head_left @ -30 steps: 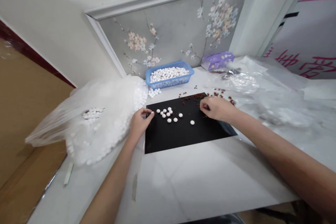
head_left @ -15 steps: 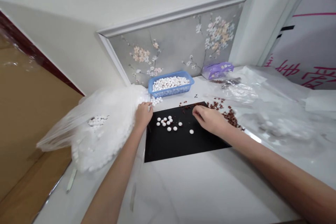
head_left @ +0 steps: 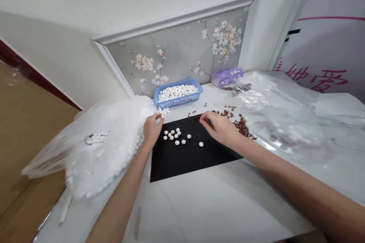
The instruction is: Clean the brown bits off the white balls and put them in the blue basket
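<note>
My left hand (head_left: 152, 130) is at the left edge of a black mat (head_left: 176, 163), thumb and fingers curled in a pinch beside a small pile of white balls (head_left: 165, 111). What it holds, if anything, is too small to make out. Over the mat's far right part, my right hand (head_left: 221, 126) pinches thumb against fingertips; anything between them is hidden. Between the hands, several white balls (head_left: 177, 142) lie on the mat, some with reddish bits at them. Small reddish-brown star-shaped pieces (head_left: 242, 126) are heaped past my right hand.
A blue basket (head_left: 179, 103) full of white balls stands against the wall. To the left bulges a clear plastic bag (head_left: 114, 148) of white balls. Clear plastic bags (head_left: 293, 125) and a purple packet (head_left: 227, 77) lie at the right. A pale stick (head_left: 65, 210) lies near the table's left edge.
The whole view has shifted, so most things appear further left. My left hand's thumb and fingertips show more clearly beside the small pile. My right hand keeps its pinch over the mat.
</note>
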The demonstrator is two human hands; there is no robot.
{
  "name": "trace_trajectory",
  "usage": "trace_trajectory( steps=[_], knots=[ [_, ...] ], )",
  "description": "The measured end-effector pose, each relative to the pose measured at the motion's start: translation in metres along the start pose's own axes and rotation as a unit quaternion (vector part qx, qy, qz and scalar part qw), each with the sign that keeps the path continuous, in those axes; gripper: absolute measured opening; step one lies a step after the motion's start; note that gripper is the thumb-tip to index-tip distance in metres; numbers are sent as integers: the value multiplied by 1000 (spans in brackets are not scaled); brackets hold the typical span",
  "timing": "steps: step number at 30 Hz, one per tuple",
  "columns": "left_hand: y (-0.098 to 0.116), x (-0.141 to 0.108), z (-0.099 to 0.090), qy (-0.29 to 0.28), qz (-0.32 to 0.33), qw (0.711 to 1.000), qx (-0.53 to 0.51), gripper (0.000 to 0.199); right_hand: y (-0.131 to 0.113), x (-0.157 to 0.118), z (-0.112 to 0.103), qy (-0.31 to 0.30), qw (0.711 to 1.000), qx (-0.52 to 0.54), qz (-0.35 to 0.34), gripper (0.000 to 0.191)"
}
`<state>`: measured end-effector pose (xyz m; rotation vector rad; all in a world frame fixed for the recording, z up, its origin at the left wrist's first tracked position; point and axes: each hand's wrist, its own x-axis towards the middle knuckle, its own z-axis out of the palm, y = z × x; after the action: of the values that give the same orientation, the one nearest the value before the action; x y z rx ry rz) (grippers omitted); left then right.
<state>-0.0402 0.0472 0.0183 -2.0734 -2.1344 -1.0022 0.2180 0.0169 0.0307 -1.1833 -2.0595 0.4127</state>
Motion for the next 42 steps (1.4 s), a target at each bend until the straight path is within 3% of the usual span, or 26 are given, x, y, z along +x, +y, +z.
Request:
trace_trajectory(
  steps=[2,4,8,11,13,19,26,42],
  knots=[
    [18,-23,0,38,-48,976,-210,27,-8,-2,2,7,986,162,27,15],
    [39,-49,1,23,-94,923,-372,29,-18,-5,5,-24,946,315,66,22],
    [76,-84,2,-59,-151,848,-504,28,-30,-13,11,-119,871,465,107,32],
    [84,-88,5,-106,-200,793,-566,27,-28,-16,16,-139,853,490,116,32],
    [83,-87,6,-105,-221,772,-586,24,-26,-17,19,-136,846,499,128,33],
    [80,-87,6,-106,-214,770,-591,22,-23,-15,21,-122,843,506,133,32],
    [81,-88,7,-114,-211,766,-597,19,-20,-16,22,-118,864,474,124,32],
    [75,-88,9,-138,-191,762,-604,14,-19,-17,23,-101,862,475,144,31]
  ],
)
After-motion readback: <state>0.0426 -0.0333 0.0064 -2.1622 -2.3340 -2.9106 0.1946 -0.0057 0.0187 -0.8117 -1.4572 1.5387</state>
